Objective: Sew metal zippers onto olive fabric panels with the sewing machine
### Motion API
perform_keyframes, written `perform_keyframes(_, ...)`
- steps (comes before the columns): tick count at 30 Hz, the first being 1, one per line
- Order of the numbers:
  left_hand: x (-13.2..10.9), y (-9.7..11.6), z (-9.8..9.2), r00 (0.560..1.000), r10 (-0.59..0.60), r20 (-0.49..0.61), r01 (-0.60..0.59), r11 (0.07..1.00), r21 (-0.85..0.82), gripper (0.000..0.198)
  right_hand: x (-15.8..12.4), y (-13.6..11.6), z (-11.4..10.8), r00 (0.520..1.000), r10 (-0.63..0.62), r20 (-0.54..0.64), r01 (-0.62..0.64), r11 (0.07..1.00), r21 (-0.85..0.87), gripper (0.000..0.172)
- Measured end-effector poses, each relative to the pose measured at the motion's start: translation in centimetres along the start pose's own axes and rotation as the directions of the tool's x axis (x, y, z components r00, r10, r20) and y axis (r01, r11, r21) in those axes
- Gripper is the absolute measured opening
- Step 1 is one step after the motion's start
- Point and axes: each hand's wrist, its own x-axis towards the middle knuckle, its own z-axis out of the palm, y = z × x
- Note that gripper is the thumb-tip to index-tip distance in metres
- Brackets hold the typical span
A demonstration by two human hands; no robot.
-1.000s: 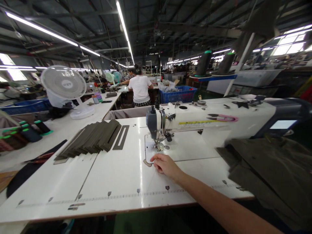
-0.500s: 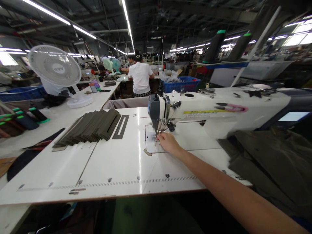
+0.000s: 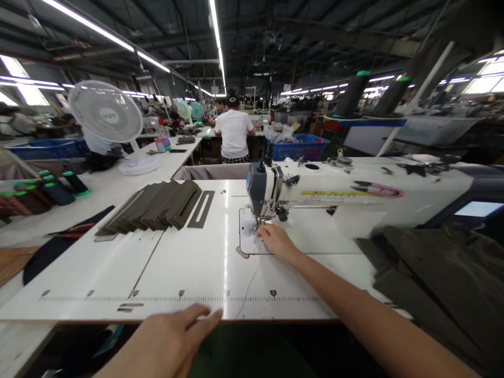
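Here, the right hand (image 3: pixel 277 241) is laid open and flat on a white patch (image 3: pixel 249 236) under the sewing machine (image 3: pixel 262 191), and the left hand (image 3: pixel 165 346) is held open by the table edge (image 3: pixel 79 318).

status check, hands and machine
Right hand flat on white rounded piece by presser foot. Left hand open at front edge of table. Olive strips stacked left; olive cloth heaped right.

**Long factory hall under strip lights**

You stood in a wide workshop beneath dark steel roof trusses (image 3: pixel 275 47), with long strip lights (image 3: pixel 216 31) running overhead and bright windows (image 3: pixel 482 76) high on your right. To your left, a white pedestal fan (image 3: pixel 105 114) stood on a long white surface (image 3: pixel 169 163), and a blue plastic crate (image 3: pixel 299 149) sat farther ahead.
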Motion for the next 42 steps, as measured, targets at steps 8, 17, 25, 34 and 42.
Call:
perform_keyframes(8,16.6,4.3,-3.5,0.916,-0.050,-0.397,-0.263,0.674,-0.691,0.036,-0.1,0.7,0.5,0.997,-0.063,-0.043,0.059,0.995,-0.082,0.026)
perform_keyframes(17,19.8,4.4,-1.9,0.842,-0.061,-0.536,-0.269,0.813,-0.517,0.030,-0.1,1.2,1.1,0.992,-0.105,-0.074,0.094,0.985,-0.143,0.037)
perform_keyframes(25,19.8,3.4,-3.1,0.807,0.147,-0.572,-0.186,0.982,-0.011,0.023,0.0,1.2,0.9,0.990,-0.108,-0.086,0.088,0.974,-0.211,0.034)
perform_keyframes(34,18.9,1.9,-2.7,0.826,0.254,-0.503,-0.219,0.967,0.129,0.020,-0.8,1.1,0.7,0.989,-0.081,-0.126,0.029,0.928,-0.371,0.031)
perform_keyframes(42,17.0,1.0,0.4,0.736,0.044,-0.676,-0.214,0.962,-0.170,0.017,-0.6,0.7,-0.1,0.988,-0.138,-0.064,0.079,0.825,-0.559,0.027)
